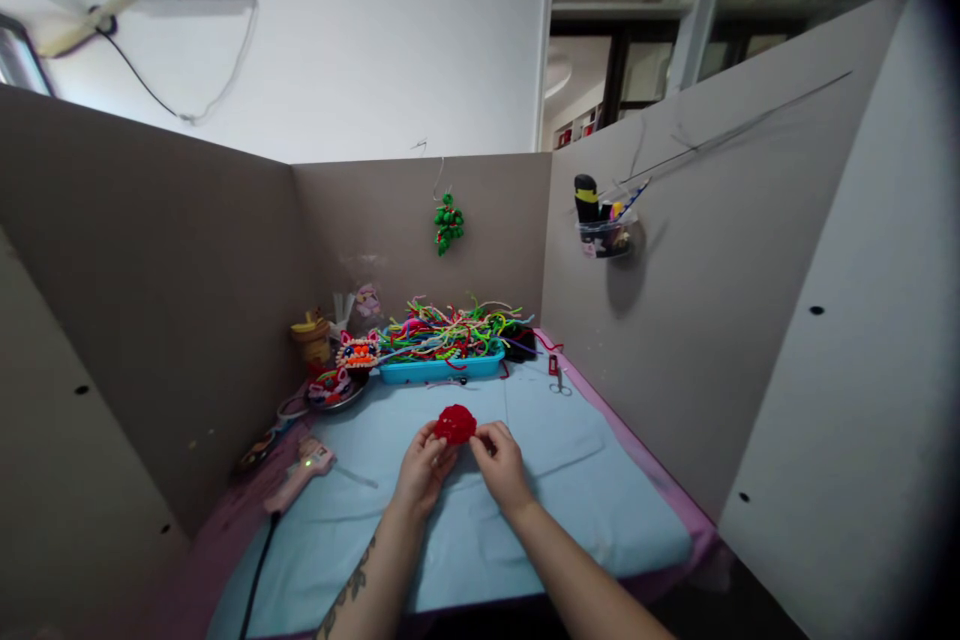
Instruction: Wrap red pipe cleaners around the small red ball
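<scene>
A pale blue cloth (pixel 555 490) covers the table. At its far side, a bright blue tray (pixel 442 371) overflows with multicoloured pipe cleaners (pixel 450 330). A pink glue gun (pixel 300 480), its small light glowing, lies at the near left, nozzle towards the right and the middle of the cloth. The left hand (pixel 424 468) has its fingers and thumb closed on the left edge of a red fuzzy disc (pixel 455 424); the right hand (pixel 501 465) seems to pinch the right edge between thumb and forefinger, though how firmly I cannot tell. Small scissors (pixel 559 388) lie at the far right.

The disc is held above the middle of the cloth, nearer than the tray. Uneven pulling by the two hands could bend it or loosen its strands, and a forearm drifting left might brush the glue gun, which could be hot. The disc's broad face tilts up towards the person; being nearly round, it has no clear long axis and points no particular way.
</scene>
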Demonstrator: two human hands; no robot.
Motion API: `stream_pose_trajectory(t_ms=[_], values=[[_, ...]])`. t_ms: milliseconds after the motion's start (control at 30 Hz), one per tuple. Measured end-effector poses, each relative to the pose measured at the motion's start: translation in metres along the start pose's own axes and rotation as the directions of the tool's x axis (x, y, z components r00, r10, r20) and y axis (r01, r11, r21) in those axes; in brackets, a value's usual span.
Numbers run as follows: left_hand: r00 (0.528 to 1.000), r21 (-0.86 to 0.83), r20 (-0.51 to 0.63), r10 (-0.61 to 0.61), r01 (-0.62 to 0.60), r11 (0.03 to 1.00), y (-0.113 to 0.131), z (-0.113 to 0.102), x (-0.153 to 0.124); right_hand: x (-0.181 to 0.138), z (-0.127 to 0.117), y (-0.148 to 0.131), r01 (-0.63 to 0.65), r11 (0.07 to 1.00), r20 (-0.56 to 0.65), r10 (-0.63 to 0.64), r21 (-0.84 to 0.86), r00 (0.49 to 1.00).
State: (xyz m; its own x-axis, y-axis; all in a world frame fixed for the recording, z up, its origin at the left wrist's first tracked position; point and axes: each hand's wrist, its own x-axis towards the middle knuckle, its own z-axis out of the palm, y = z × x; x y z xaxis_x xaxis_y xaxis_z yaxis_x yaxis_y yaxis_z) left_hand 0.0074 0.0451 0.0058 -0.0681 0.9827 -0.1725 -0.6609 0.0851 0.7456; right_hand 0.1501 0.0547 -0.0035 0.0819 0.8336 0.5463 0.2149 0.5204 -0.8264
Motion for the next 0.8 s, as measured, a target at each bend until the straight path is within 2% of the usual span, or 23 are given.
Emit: stream_pose_trajectory(t_ms=[133, 267, 533, 800], values=[[0.999, 0.021, 0.042, 0.030, -0.031, 0.999, -0.0018, 0.0006, -0.0003, 0.0015, -0.0009, 0.0034, -0.025, 1.000, -0.015, 0.025, -0.007, 1.000], [0.997, 0.050, 0.083, 0.001, -0.005, 0.999, -0.0011, 0.0047, -0.0033, 0.0026, -0.0034, 0.0022, -0.011, 1.000, -0.032, 0.011, -0.026, 0.999], [0.999, 0.074, 0.042, -0.033, 0.030, 0.997, -0.0005, 0.0020, -0.0022, -0.0013, -0.0015, 0.0003, 0.143, 0.989, -0.013, -0.144, -0.029, 0.990], [0.999, 0.061, 0.043, -0.017, 0.014, 0.998, -0.0025, -0.0025, 0.0019, -0.0014, -0.0013, 0.0013, 0.146, 0.989, 0.023, -0.145, -0.029, 0.989]])
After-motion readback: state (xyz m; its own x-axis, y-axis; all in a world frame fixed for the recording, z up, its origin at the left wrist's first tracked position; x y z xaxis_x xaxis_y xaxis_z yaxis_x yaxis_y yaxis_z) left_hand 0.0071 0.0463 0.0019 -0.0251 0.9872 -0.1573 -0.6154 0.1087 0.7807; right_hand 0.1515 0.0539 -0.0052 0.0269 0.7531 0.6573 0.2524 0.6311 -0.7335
